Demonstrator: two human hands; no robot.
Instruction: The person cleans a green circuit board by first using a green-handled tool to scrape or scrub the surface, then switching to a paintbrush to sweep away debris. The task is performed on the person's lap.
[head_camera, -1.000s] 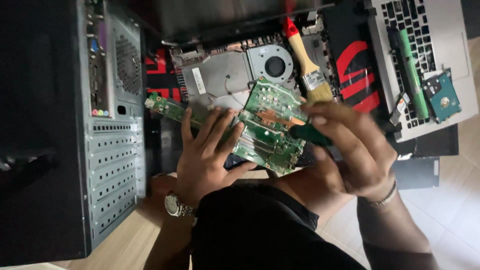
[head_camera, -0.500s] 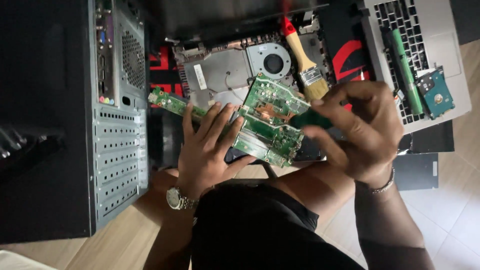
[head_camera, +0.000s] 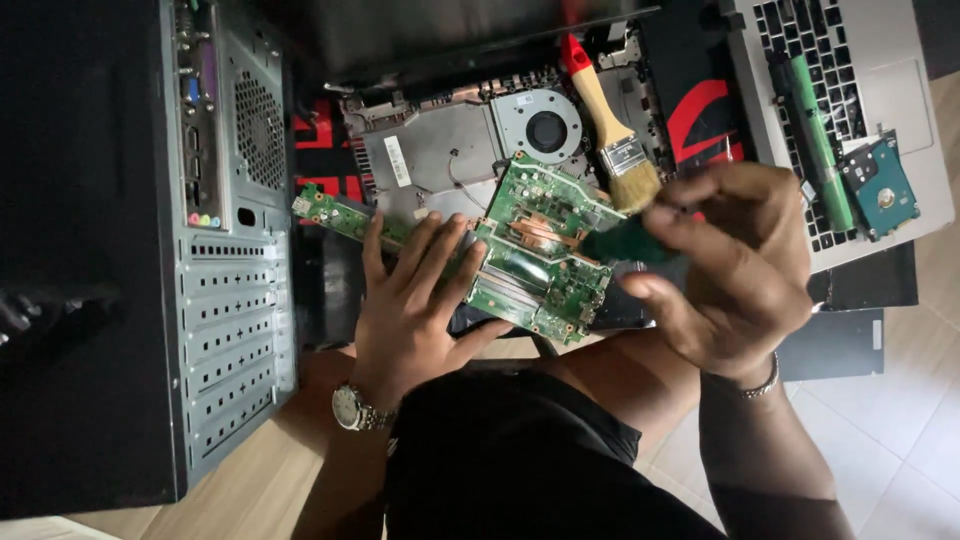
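A green laptop motherboard (head_camera: 548, 258) lies tilted over an opened laptop chassis (head_camera: 440, 155). My left hand (head_camera: 410, 300), with a wristwatch on it, rests flat on the board's left part, fingers spread. My right hand (head_camera: 745, 270) is closed around a dark green tool handle (head_camera: 615, 245), blurred, whose end meets the board's right edge. A narrow green strip (head_camera: 335, 212) of the board sticks out to the left, past my fingers.
A wooden-handled paintbrush (head_camera: 610, 130) lies on the chassis beside the cooling fan (head_camera: 545, 130). A desktop tower (head_camera: 230, 260) stands at left. At right, a silver laptop (head_camera: 900, 60) carries a green memory stick (head_camera: 820, 135) and a hard drive (head_camera: 880, 188).
My right hand with the green tool has shifted right and slightly up, toward the board's right edge. My left hand stays flat on the board.
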